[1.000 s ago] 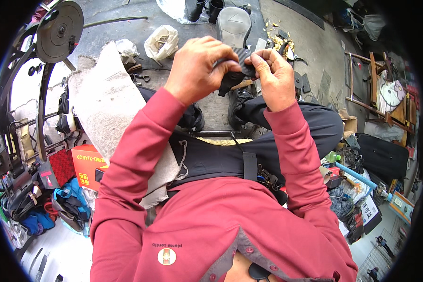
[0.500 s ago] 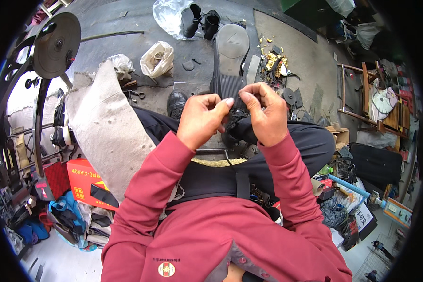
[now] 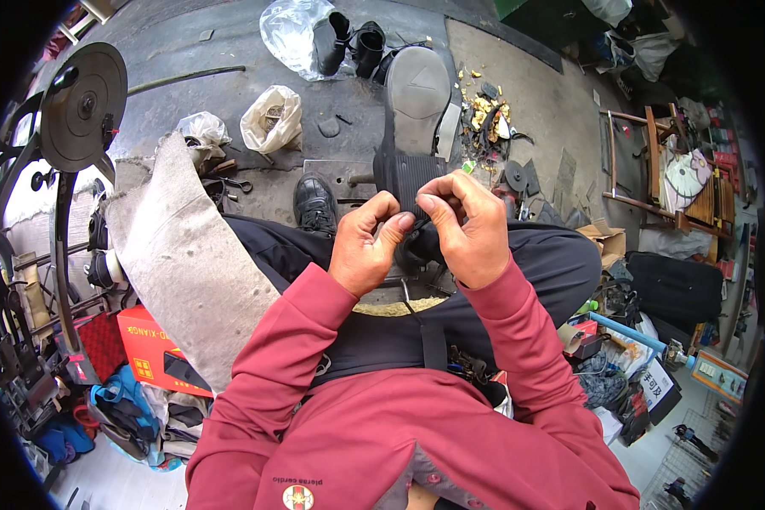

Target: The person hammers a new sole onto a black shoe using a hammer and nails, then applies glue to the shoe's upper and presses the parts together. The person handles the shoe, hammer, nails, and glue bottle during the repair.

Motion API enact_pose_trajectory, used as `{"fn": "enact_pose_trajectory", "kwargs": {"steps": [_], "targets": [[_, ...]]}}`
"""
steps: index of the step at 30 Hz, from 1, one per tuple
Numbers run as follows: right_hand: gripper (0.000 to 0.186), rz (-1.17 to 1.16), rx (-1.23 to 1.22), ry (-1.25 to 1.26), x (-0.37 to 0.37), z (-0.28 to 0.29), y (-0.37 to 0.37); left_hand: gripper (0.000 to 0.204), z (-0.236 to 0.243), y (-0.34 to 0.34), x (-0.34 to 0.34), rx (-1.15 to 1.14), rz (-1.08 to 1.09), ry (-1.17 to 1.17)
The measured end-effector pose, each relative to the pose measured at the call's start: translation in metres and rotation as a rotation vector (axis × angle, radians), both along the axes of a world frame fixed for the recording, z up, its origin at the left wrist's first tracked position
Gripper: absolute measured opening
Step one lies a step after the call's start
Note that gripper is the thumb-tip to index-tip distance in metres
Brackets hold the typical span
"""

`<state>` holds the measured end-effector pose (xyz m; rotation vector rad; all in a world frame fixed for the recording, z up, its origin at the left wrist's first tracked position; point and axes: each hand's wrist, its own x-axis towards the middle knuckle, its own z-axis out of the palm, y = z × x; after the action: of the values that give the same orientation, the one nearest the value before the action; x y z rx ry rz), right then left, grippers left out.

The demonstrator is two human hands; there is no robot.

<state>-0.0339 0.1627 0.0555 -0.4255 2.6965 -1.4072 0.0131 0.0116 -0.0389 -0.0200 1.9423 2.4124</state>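
A black shoe lies bottom up in front of me, its grey shoe sole (image 3: 419,89) smooth at the far end and ribbed nearer me. My left hand (image 3: 361,248) is closed, thumb against bent forefinger, at the near left edge of the ribbed part. Opposite it, my right hand (image 3: 474,229) pinches at the near right edge, its thumb and forefinger on the ribs. The fingers hide the sole's near end and its underside. Below them, a dark part between my knees is mostly covered.
A white bag (image 3: 272,119) and a pair of black boots (image 3: 348,47) stand beyond. Scraps (image 3: 489,119) litter the floor at right. A grey cloth (image 3: 183,255) covers my left leg, beside a wheeled machine (image 3: 85,106). A wooden chair (image 3: 654,161) lies at far right.
Both hands have come slightly nearer to me and closer together at the near end of the sole. The whole view has shifted a little.
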Motion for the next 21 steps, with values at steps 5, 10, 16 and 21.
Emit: {"fn": "enact_pose_trajectory", "kwargs": {"steps": [5, 10, 16, 21], "targets": [[0.004, 0.004, 0.026, 0.012, 0.0012, 0.0021, 0.0005, 0.024, 0.0008, -0.0028, 0.0004, -0.017, -0.039, -0.001], [0.003, -0.001, 0.055, 0.030, 0.0023, 0.0019, -0.0010, 0.021, 0.0023, -0.0012, -0.0001, 0.008, -0.007, 0.004], [0.004, 0.000, 0.053, 0.066, 0.0020, -0.0015, -0.0020, 0.021, 0.0024, -0.0002, 0.0002, 0.020, -0.005, -0.002], [0.005, -0.011, 0.057, 0.059, 0.0032, -0.0016, -0.0029, 0.021, 0.0010, 0.0005, 0.0004, 0.016, 0.002, 0.014]]}}
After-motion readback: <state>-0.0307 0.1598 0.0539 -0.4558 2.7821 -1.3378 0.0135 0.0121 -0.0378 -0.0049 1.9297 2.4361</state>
